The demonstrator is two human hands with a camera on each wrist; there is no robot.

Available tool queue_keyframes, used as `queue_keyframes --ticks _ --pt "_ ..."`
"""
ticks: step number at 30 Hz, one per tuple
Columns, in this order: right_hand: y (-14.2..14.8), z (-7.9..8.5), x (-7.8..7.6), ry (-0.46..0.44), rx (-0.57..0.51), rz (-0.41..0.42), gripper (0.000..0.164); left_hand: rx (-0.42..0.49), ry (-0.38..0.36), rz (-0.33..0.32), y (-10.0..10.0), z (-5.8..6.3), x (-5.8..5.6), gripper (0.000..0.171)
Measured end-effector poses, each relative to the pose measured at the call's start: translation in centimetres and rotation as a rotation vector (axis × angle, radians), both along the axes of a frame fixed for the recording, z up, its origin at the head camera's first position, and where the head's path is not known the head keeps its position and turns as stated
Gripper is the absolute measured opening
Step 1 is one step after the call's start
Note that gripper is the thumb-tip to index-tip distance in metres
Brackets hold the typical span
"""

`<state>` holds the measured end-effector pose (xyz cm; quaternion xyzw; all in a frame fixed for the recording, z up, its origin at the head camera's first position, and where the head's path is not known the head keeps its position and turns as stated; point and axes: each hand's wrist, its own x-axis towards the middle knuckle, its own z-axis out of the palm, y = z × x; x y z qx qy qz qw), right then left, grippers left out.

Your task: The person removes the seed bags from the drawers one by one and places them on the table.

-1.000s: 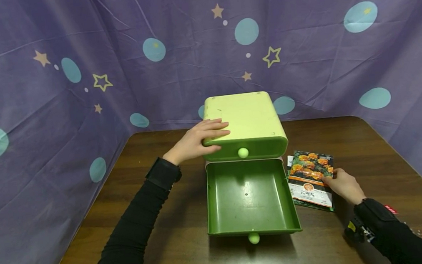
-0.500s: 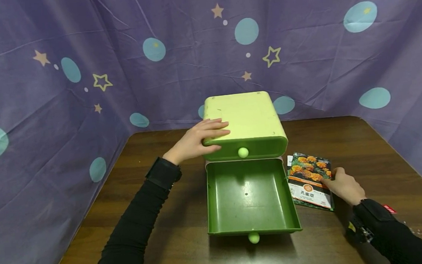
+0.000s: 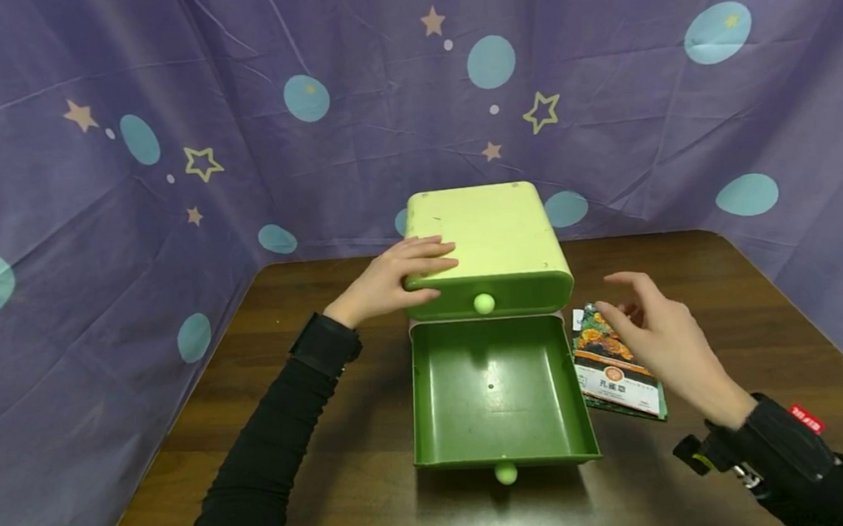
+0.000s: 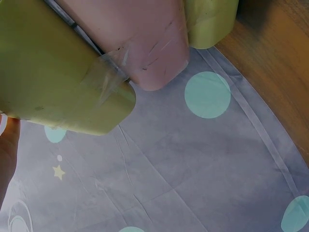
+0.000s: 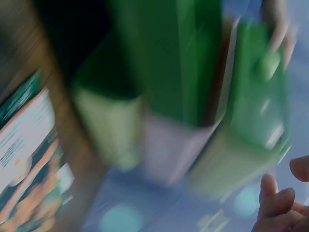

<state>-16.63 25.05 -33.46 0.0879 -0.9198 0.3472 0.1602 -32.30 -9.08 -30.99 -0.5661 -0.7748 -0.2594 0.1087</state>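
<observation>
A small drawer cabinet [image 3: 494,227] with a pale green top stands in the middle of the table. One green drawer [image 3: 504,389] is pulled out toward me, and its floor is bare. My left hand [image 3: 396,280] rests on the cabinet's top left front corner, fingers extended. To the right lies a stack of seed packets [image 3: 616,384], the top one printed with orange flowers. Over these packets hovers my right hand [image 3: 665,342], thumb and forefinger apart, holding nothing. In the right wrist view the packet [image 5: 29,154] and cabinet [image 5: 178,145] are blurred.
The upper drawer's round knob [image 3: 484,304] sits under the cabinet top; another knob [image 3: 507,473] juts from the pulled-out drawer's front. A patterned purple curtain [image 3: 380,133] hangs behind and left of the wooden table [image 3: 367,502]. The left wrist view shows a pink middle tier [image 4: 154,53].
My right hand has left the right edge of the seed packets, rising up and to the left with its fingers spread. The packets shifted slightly earlier. My left hand stays put.
</observation>
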Motion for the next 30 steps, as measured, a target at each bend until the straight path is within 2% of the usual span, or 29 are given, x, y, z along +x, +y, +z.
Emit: queue_keyframes --ticks 4,7,9,12,16,19,22,26,30 --pt "-3.4 0.5 2.2 0.173 0.032 0.094 0.033 0.001 0.001 -0.001 0.0 0.0 0.0 0.047" --pt "-5.1 0.0 3.4 0.303 0.054 0.165 0.031 0.001 0.001 -0.004 0.0 -0.1 0.0 0.047" --pt "-5.9 -0.7 4.1 0.346 0.059 0.236 0.025 0.001 0.002 -0.007 0.1 -0.1 0.0 0.047" --pt "-6.6 -1.8 5.0 0.307 0.063 0.395 0.018 0.000 0.003 -0.010 0.1 -0.1 0.0 0.047" --pt "-7.1 -3.1 5.6 0.110 0.064 0.601 0.019 0.001 0.004 -0.006 0.0 -0.1 0.0 0.047" --pt "-7.3 -4.1 5.6 0.025 0.089 0.704 0.018 0.001 0.004 -0.002 0.0 -0.1 0.0 0.047" --pt "-7.5 -5.2 5.8 -0.004 0.120 0.763 0.015 0.003 0.005 -0.001 0.1 -0.1 0.0 0.047" --pt "-7.7 -6.6 6.1 -0.056 0.176 0.778 0.017 0.001 0.006 0.000 0.1 -0.1 0.0 0.047" --pt "-7.9 -7.8 6.3 -0.024 0.256 0.765 0.021 -0.006 0.000 0.003 0.1 0.0 0.1 0.047"
